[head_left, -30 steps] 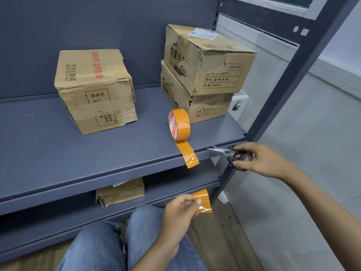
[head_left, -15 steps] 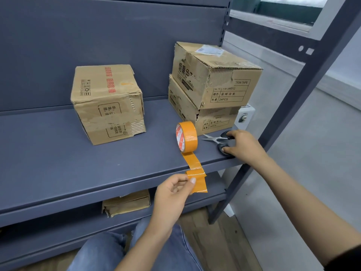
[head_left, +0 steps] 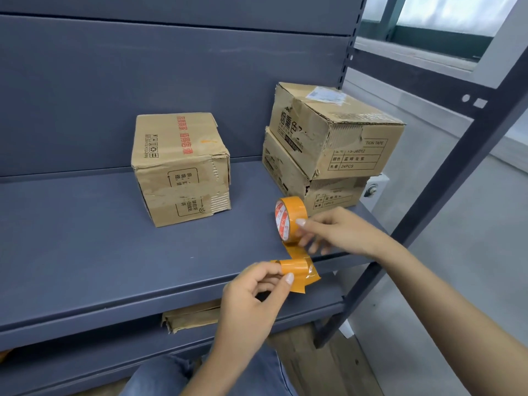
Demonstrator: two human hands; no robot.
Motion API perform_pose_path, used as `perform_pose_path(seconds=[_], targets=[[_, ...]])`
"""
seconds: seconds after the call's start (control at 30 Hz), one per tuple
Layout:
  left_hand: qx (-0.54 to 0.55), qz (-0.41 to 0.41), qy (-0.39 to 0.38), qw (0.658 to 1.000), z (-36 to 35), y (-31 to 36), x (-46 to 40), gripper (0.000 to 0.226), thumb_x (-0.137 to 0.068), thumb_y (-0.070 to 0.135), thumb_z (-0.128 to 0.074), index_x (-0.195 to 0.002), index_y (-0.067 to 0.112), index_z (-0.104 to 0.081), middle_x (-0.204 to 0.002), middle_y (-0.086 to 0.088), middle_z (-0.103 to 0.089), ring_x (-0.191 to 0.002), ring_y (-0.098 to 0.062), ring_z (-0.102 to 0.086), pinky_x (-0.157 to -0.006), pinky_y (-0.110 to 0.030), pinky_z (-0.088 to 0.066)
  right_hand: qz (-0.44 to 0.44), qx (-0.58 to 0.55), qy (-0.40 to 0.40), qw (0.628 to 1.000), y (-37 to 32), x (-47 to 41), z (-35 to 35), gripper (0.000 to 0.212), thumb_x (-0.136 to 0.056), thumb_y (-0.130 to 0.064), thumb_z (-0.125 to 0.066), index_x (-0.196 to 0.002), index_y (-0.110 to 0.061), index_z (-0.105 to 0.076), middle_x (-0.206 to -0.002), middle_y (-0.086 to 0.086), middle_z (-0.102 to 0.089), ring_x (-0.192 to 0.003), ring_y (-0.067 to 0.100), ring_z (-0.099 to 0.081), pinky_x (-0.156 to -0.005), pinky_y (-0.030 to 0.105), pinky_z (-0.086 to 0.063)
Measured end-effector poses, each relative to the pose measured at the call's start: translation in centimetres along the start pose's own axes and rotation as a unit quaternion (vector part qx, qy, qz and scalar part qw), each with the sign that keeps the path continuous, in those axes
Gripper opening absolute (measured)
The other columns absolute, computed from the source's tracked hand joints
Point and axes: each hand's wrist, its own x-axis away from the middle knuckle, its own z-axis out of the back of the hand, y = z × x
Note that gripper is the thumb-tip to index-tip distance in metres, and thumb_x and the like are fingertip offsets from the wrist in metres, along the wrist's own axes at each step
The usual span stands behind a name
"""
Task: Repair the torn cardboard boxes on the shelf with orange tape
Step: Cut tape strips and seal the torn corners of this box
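An orange tape roll [head_left: 289,221] stands on edge near the front of the grey shelf [head_left: 85,252], its loose tail hanging over the shelf edge. My right hand [head_left: 340,232] reaches in from the right, its spread fingertips touching the roll; the thumb is hidden. My left hand [head_left: 257,298] pinches a cut strip of orange tape [head_left: 298,277] just in front of the shelf edge. A worn cardboard box [head_left: 180,167] with torn corners stands at mid-shelf. Two stacked torn boxes, upper [head_left: 328,130] and lower [head_left: 288,172], stand at the right.
A flattened cardboard box [head_left: 191,315] lies on the lower shelf. A dark slanted shelf post [head_left: 428,195] borders the right side, with grey floor beyond it. My jeans-clad knees [head_left: 160,375] are below the shelf. No scissors are in sight.
My right hand put the scissors down on the shelf and moved left to the tape roll. My left hand lifted the cut strip up to the shelf edge.
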Motion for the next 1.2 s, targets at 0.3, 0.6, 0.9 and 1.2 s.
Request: perform_pose_path(seconds=[0.3, 0.6, 0.9, 1.2], targets=[[-0.100, -0.125, 0.015, 0.987, 1.7, 0.5, 0.0, 0.004, -0.085, 0.022, -0.068, -0.087, 0.025, -0.070, -0.081, 0.016, -0.065, -0.081, -0.009, -0.064, -0.070, -0.010, -0.047, -0.033, -0.044, -0.197, 0.979, -3.5, -1.2, -2.2, 0.046, -0.082, -0.047, -0.062, -0.103, -0.007, -0.073, -0.091, 0.004, -0.074, -0.082, 0.008, -0.069, -0.073, 0.020, -0.053], [-0.081, -0.078, 0.028, 0.993, 2.5, 0.6, -0.2, 0.022, -0.084, 0.012, -0.071, -0.081, 0.033, -0.068, -0.081, 0.015, -0.067, -0.081, -0.008, -0.065, -0.071, -0.011, -0.048, 0.061, -0.072, -0.150, 0.984, -5.0, -1.6, -1.5, 0.009, -0.083, -0.008, -0.072, -0.089, -0.015, -0.073, -0.078, -0.003, -0.072, -0.073, 0.007, -0.064, -0.072, 0.020, -0.050], [0.068, 0.127, 0.005, 0.990, 3.7, 1.6, -3.2, 0.003, -0.084, 0.019, -0.070, -0.087, 0.021, -0.070, -0.074, 0.013, -0.072, -0.072, 0.001, -0.066, -0.067, -0.009, -0.048, 0.192, -0.048, -0.049, 0.979, -8.6, -3.2, 0.1, 0.009, -0.085, -0.002, -0.069, -0.085, -0.011, -0.070, -0.072, -0.007, -0.070, -0.069, 0.002, -0.064, -0.071, 0.016, -0.052], [0.084, 0.124, 0.056, 0.987, 6.5, 4.2, -11.4, 0.008, -0.085, 0.017, -0.071, -0.091, 0.012, -0.074, -0.080, -0.001, -0.071, -0.067, -0.009, -0.059, -0.069, -0.014, -0.052, 0.262, 0.007, 0.052, 0.964, -14.1, -9.6, 1.6, 0.010, -0.087, -0.013, -0.071, -0.081, -0.020, -0.071, -0.076, -0.008, -0.070, -0.074, 0.004, -0.064, -0.075, 0.025, -0.054]])
